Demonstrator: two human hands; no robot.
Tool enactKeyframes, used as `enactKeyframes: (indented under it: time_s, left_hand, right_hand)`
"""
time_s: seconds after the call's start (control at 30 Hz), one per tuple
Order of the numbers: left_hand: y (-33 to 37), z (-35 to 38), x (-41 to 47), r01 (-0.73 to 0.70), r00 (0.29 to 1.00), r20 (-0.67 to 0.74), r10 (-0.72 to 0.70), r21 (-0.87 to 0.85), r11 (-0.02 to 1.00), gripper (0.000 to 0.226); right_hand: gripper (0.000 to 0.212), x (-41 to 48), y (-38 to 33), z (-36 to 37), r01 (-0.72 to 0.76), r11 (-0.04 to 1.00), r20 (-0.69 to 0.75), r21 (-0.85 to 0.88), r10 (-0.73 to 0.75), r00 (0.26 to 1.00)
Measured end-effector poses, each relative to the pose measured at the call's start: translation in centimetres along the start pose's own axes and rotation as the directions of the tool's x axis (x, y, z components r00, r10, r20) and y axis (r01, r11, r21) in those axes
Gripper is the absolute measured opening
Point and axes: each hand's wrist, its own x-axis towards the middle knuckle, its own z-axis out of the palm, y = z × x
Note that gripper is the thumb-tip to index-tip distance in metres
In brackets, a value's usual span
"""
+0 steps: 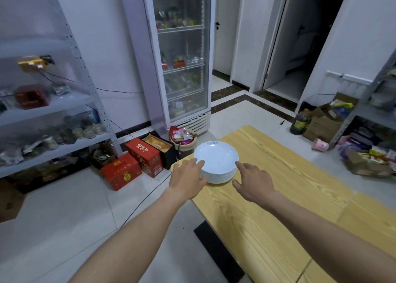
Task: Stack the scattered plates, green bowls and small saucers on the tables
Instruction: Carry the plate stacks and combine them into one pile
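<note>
Palms down, left hand (187, 176) and right hand (254, 183) flank plate stack (216, 160), each grip released.

glass-door fridge (184, 53) — upright, centre | red boxes (143, 156) — lower left of it | oil bottle (300, 122) right | metal shelf (64, 106) left

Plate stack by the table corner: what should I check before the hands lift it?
1. Plate stack sits neat and level: ok.
2. Stack fully on the table, near its corner: ok.
3. Left hand touches the left rim: ok.
4. Right hand holds the stack: not ok, open beside it.
5. Firm grip under the bottom plate: cannot tell.
</note>
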Motion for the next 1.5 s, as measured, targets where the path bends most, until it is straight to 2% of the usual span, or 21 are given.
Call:
enactKeyframes:
  time_s: [0.17, 0.37, 0.5, 0.6, 0.7, 0.8, 0.87, 1.0, 1.2, 1.5]
  left_hand:
    - [-2.6, 2.7, 5.9, 0.017, 1.000, 0.025, -0.015, -0.081, 0.997, 0.052]
    - [-5.1, 6.2, 11.6, 0.066, 0.997, 0.063, -0.052, -0.239, 0.969, 0.054]
    - [-6.6, 9.1, 15.3, 0.224, 0.969, 0.200, -0.147, -0.443, 0.868, 0.058]
    - [-7.6, 11.3, 17.2, 0.304, 0.938, 0.309, -0.156, -0.519, 0.799, 0.063]
    - [-8.6, 13.0, 18.7, 0.337, 0.906, 0.414, -0.093, -0.570, 0.749, 0.068]
    - [-9.3, 14.2, 20.1, 0.329, 0.889, 0.457, -0.008, -0.628, 0.705, 0.071]
    - [-9.6, 14.6, 20.8, 0.316, 0.886, 0.462, 0.039, -0.663, 0.679, 0.073]
    - [-10.2, 15.0, 21.5, 0.305, 0.896, 0.434, 0.094, -0.755, 0.581, 0.076]
    - [-10.7, 16.5, 21.4, 0.338, 0.908, 0.413, 0.071, -0.820, 0.462, 0.074]
    - [-10.9, 17.5, 21.2, 0.324, 0.920, 0.386, 0.066, -0.846, 0.422, 0.068]
  right_hand:
    - [0.059, 6.4, 0.5, 1.9, -0.030, 0.995, 0.003, 0.094, 0.030, 1.000]
    - [0.067, 11.6, 1.2, 5.0, -0.179, 0.907, 0.098, 0.382, 0.152, 0.983]
    - [0.072, 13.9, 2.0, 8.4, -0.334, 0.752, 0.200, 0.568, 0.268, 0.942]
    - [0.074, 15.1, 2.6, 10.8, -0.412, 0.635, 0.253, 0.654, 0.330, 0.909]
    - [0.072, 15.5, 3.1, 12.1, -0.455, 0.467, 0.297, 0.758, 0.374, 0.879]
    - [0.072, 15.6, 2.7, 13.0, -0.459, 0.281, 0.362, 0.843, 0.335, 0.870]
    - [0.071, 15.8, 2.3, 13.6, -0.451, 0.227, 0.364, 0.863, 0.340, 0.867]
    - [0.070, 16.5, 1.6, 14.3, -0.445, 0.177, 0.352, 0.878, 0.390, 0.851]
    - [0.068, 16.8, 0.8, 15.2, -0.409, 0.136, 0.294, 0.903, 0.500, 0.815]
    - [0.073, 16.7, 0.2, 14.7, -0.371, 0.107, 0.248, 0.922, 0.571, 0.782]
